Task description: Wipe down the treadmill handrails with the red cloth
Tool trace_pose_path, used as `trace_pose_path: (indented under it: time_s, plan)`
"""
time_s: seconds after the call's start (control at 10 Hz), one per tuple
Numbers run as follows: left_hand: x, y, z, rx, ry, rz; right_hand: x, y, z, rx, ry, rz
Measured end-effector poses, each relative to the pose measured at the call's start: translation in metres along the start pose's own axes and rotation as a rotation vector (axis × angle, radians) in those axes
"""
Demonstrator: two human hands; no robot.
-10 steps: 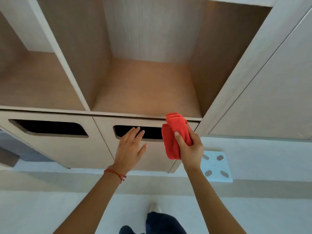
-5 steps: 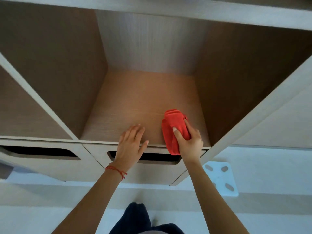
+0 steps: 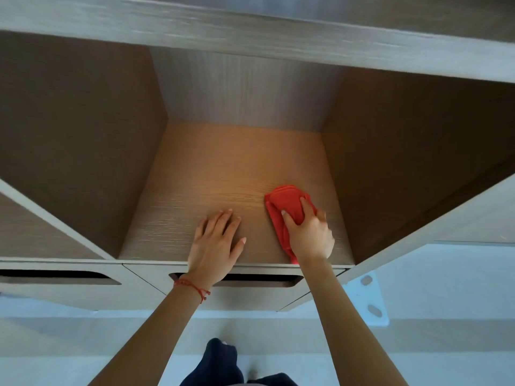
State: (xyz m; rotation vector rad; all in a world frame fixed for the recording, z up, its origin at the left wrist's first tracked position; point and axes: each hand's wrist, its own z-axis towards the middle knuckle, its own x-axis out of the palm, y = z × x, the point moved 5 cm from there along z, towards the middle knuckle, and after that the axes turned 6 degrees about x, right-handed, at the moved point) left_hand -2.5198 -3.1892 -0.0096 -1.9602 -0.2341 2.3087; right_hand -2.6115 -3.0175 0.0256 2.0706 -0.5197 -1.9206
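The folded red cloth (image 3: 282, 204) lies on the wooden floor of an open shelf compartment (image 3: 217, 176), toward its front right. My right hand (image 3: 308, 232) grips the cloth, thumb and fingers curled over it, and holds it down on the shelf. My left hand (image 3: 216, 240) rests flat on the same shelf floor to the left of the cloth, fingers straight, a red string bracelet on its wrist. No treadmill or handrail is in view.
The wooden cubby unit (image 3: 250, 32) has side walls left and right of the compartment and drawers with cut-out handles (image 3: 55, 274) below. A white bracket (image 3: 367, 302) sits on the pale floor at the right. My dark trouser leg (image 3: 220, 360) shows below.
Both hands have moved up from the drawer front into the compartment. The cloth now lies pressed on the shelf floor, and the left hand has come down flat beside it.
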Motion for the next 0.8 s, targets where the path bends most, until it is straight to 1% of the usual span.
trace_pose_path:
  time_s: [0.1, 0.3, 0.5, 0.6, 0.7, 0.8]
  plan:
    - [-0.001, -0.001, -0.002, 0.0, -0.007, -0.005, 0.0, 0.001, 0.004, -0.01, 0.016, -0.002]
    - [-0.004, -0.008, -0.011, -0.037, -0.007, -0.017, -0.003, -0.01, -0.002, -0.109, 0.008, -0.015]
    - [-0.01, -0.028, -0.045, -0.069, -0.084, -0.067, -0.01, -0.038, -0.036, -0.212, -0.018, 0.1]
    - [-0.009, -0.041, -0.063, -0.094, -0.095, -0.074, -0.01, -0.052, -0.054, -0.242, -0.001, 0.16]
    - [-0.011, -0.05, -0.08, -0.078, -0.118, -0.049, -0.016, -0.064, -0.076, -0.299, -0.013, 0.192]
    - [-0.012, -0.062, -0.094, -0.057, -0.115, -0.03, -0.02, -0.083, -0.094, -0.261, -0.022, 0.207]
